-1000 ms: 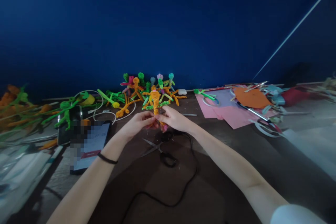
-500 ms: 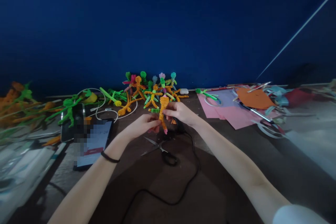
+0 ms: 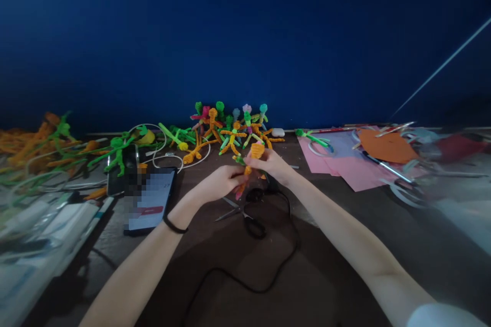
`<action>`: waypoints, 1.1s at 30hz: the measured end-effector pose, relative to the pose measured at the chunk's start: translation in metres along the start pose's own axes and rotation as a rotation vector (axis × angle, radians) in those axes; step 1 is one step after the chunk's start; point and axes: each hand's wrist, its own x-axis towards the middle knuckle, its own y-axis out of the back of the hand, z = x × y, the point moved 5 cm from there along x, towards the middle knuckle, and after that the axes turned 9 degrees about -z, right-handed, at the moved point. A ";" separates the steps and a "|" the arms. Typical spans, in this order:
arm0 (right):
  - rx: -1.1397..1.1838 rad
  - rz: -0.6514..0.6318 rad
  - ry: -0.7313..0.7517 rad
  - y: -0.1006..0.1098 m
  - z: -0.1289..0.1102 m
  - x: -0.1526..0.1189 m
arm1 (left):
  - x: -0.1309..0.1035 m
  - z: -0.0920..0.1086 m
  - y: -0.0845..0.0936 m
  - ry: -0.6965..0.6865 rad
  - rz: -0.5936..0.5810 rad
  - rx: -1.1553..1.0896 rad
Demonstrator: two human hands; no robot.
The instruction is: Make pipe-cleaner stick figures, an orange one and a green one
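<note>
Between my two hands is an orange pipe-cleaner figure (image 3: 257, 150) with a coiled head, a green piece at its side and a pink tip at its lower end. My right hand (image 3: 270, 163) grips it just under the head, thumb and fingers closed. Lower down, the fingers of my left hand (image 3: 226, 182) pinch its body; their tips are partly hidden. Open scissors (image 3: 249, 218) with black handles lie on the table below my hands. Behind them stands a cluster of finished-looking pipe-cleaner figures (image 3: 235, 135) in orange, green, pink and blue.
A phone (image 3: 151, 199) with a lit screen lies to the left, near green pipe-cleaner figures (image 3: 118, 153). A black cable (image 3: 245, 286) curls across the front. Pink paper (image 3: 360, 179) and an orange sheet (image 3: 387, 145) lie at right. A blue wall (image 3: 245, 36) rises behind.
The view has shifted, so the table things sit further right. The orange figure now tilts, its head nearer my right palm, and a green piece shows beside its body.
</note>
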 end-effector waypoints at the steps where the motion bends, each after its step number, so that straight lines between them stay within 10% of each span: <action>1: 0.000 0.003 0.001 0.000 0.000 0.000 | -0.001 0.001 0.000 0.002 -0.006 0.030; 14: 0.272 0.210 0.071 -0.011 0.001 -0.002 | -0.011 0.017 -0.008 0.020 0.573 0.473; 22: 0.088 0.082 0.027 0.002 -0.002 0.000 | 0.001 0.003 -0.001 0.029 0.074 -0.062; 33: -0.089 0.067 -0.002 0.020 -0.012 -0.004 | -0.003 -0.005 0.003 0.090 -0.124 -0.209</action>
